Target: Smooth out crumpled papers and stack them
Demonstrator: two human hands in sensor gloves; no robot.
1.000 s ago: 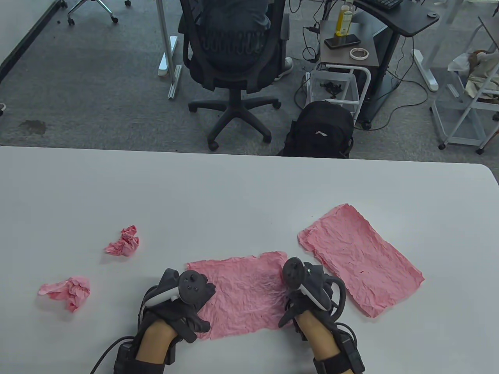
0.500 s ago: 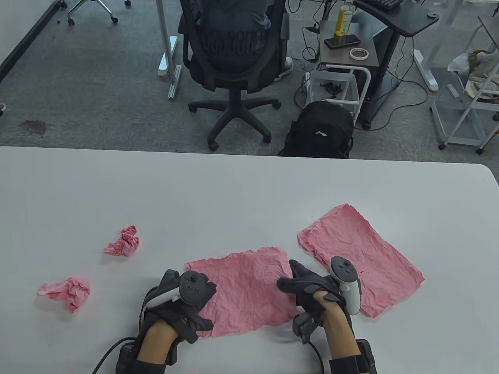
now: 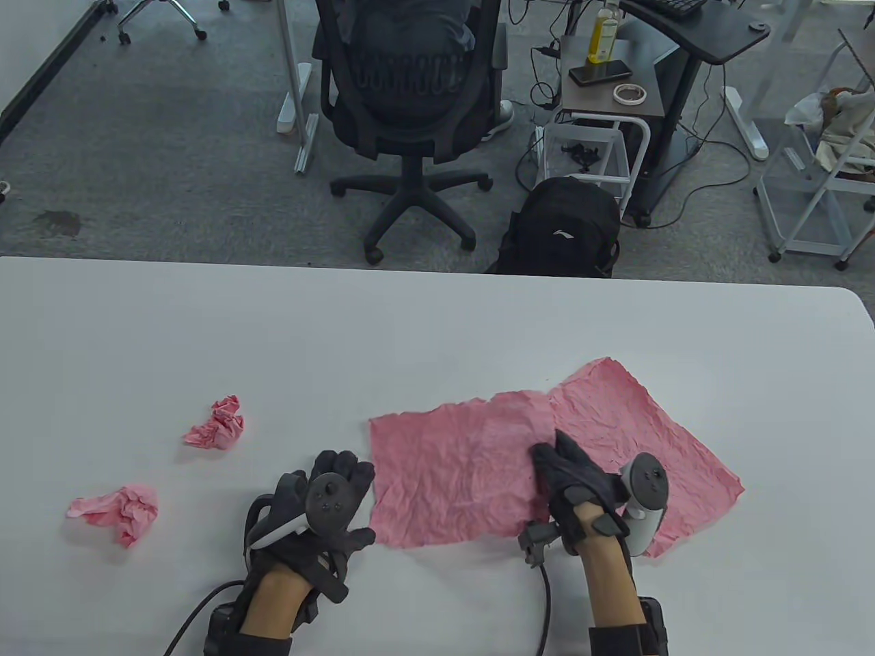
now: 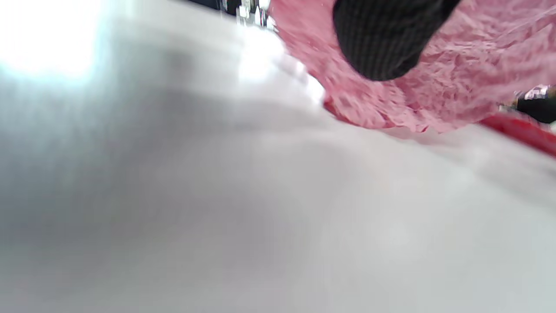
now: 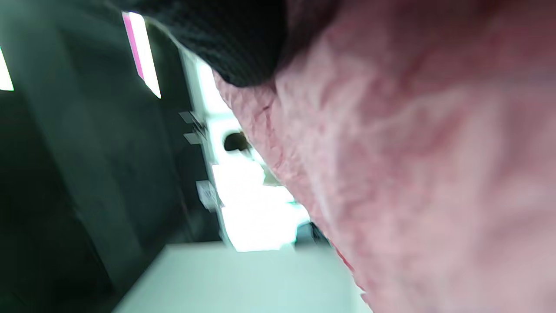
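Right hand (image 3: pixel 577 488) grip pinches the flattened pink sheet (image 3: pixel 451 471) at its right edge, sheet overlapping the second flattened sheet (image 3: pixel 642 430) on the table (image 3: pixel 410 328). Left hand (image 3: pixel 321 509) grip loose, fingers spread, just beside the sheet's left edge. Two crumpled balls (image 3: pixel 217 425), (image 3: pixel 117 512) well apart at left.

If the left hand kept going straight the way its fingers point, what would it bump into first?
Probably nothing on the table. The left hand points up the table, just left of the flattened pink sheet, though its edge looks close.
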